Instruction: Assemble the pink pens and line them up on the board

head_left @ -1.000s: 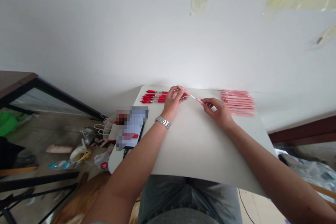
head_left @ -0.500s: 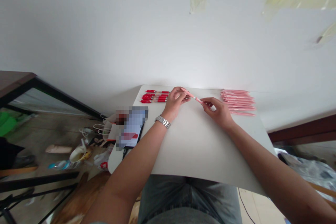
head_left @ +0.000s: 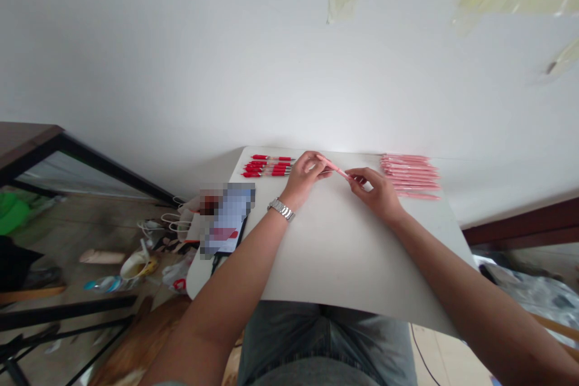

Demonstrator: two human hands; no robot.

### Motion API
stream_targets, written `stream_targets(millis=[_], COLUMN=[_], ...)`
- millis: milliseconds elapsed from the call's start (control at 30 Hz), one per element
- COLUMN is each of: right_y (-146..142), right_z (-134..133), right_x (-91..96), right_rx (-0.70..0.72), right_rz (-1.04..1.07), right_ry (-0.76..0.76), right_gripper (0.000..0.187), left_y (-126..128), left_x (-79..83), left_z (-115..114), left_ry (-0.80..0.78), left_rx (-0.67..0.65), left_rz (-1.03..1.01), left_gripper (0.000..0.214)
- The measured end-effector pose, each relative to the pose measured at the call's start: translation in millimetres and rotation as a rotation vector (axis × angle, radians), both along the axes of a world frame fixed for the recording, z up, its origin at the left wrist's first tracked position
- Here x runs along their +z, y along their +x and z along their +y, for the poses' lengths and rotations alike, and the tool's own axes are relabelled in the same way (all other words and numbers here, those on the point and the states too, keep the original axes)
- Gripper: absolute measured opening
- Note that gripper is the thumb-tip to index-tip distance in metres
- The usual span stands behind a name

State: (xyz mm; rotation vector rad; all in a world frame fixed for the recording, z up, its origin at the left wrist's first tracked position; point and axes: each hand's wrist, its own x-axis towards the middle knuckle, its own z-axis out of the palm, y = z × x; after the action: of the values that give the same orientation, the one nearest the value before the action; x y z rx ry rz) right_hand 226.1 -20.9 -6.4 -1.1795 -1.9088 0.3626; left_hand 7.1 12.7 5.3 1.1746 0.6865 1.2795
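Note:
Both of my hands hold one pink pen [head_left: 333, 166] just above the white table [head_left: 344, 247], near its far edge. My left hand [head_left: 306, 176], with a metal watch at the wrist, pinches the pen's left end. My right hand [head_left: 376, 190] pinches its right end. A row of red pens [head_left: 268, 166] lies on the table to the left of my left hand. Several pink pens [head_left: 411, 176] lie in a row to the right of my right hand.
A phone [head_left: 226, 223] lies at the table's left edge. On the floor to the left are cables, a cup [head_left: 134, 265] and scattered litter. A dark-framed glass table [head_left: 67, 163] stands at far left. A white wall rises behind the table.
My hands have drawn closer together along the pen. The white gap seen between the pen's two parts has closed, so the pen now looks whole.

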Motion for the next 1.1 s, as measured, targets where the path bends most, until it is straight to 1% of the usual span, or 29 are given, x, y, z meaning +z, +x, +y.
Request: stream_targets(millis=[100,300,533,667,867,1100], right_y=[0.0,-0.1,-0.4,0.0,0.3,0.0], right_z=[-0.4,-0.4,-0.6,-1.3,-1.2,-2.6], right_x=[0.5,0.2,-0.2,0.3,-0.1,2.8], right_rx=[-0.004,0.011,0.019,0.022,0.019,0.038], right_rz=[-0.006,-0.004,0.005,0.002,-0.004,-0.017], right_ry=[-0.002,0.013,0.023,0.025,0.034,0.033], right_gripper=[0.021,0.020,0.020,0.020,0.021,0.024], left_y=[-0.2,-1.3,-3.9,-3.9,-2.5,-3.1], left_x=[1.7,1.3,0.9,-0.1,-2.2,-6.1], left_z=[-1.4,-1.0,-0.2,0.1,1.2,3.4], left_ry=[-0.003,-0.011,-0.010,-0.008,-0.029,-0.080], left_rx=[-0.032,-0.048,-0.088,-0.089,-0.068,-0.073], left_rz=[-0.001,-0.017,0.022,0.021,0.011,-0.023], left_gripper=[0.034,0.033,0.028,0.027,0.032,0.039])
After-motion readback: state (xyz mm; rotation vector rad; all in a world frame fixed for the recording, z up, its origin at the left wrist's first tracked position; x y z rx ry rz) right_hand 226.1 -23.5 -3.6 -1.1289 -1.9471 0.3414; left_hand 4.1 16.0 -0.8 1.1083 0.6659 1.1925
